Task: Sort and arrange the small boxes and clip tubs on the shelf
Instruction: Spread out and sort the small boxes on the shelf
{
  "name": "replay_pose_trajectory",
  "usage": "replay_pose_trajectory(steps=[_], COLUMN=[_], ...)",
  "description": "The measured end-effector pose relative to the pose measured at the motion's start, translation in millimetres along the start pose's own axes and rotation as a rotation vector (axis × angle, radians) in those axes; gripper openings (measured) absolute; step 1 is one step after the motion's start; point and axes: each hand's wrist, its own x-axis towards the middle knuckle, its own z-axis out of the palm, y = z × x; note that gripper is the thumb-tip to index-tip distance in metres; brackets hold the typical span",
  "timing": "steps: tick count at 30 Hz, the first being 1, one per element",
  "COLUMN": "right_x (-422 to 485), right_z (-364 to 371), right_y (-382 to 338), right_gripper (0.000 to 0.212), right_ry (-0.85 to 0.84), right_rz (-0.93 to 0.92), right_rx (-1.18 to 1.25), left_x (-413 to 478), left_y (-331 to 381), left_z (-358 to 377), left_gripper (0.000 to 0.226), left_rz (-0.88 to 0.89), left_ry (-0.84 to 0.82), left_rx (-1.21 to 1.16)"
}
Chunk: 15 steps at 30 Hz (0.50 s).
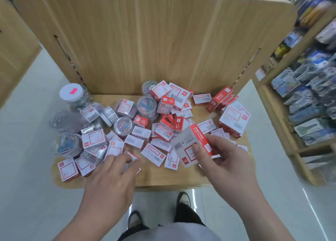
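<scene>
1. Wooden shelf (pixel 163 177) carries jumbled small boxes (pixel 152 152), with clip tubs (pixel 147 105) mostly at left.
2. Left hand (pixel 111 179): palm down, fingers spread over the front boxes; blur hides any grasp.
3. Right hand (pixel 223 160): raised above the heap, pinching a red-white box (pixel 189 144), thumb on its face.

matt wood-grain shelf (pixel 163 179), glossy card boxes (pixel 192 146), clear plastic tubs (pixel 147 106)

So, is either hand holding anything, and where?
The right hand pinches a small box by its near end, thumb on top. The left hand touches the pile; hold unclear.
</scene>
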Motion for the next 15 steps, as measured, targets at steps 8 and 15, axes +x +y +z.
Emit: replay_pose_trajectory(steps=[8,15], right_x=[5,48], right_z=[-70,-136], right_y=[22,82], right_gripper=[0.006,0.014], right_ry=[0.175,0.203], right_rz=[0.040,0.139], right_rx=[0.038,0.053], left_x=[43,78], left_y=[65,150], left_z=[7,51], left_gripper=[0.033,0.047], left_rz=[0.104,-0.003], left_ry=[-0.048,-0.164], left_rx=[-0.189,-0.311])
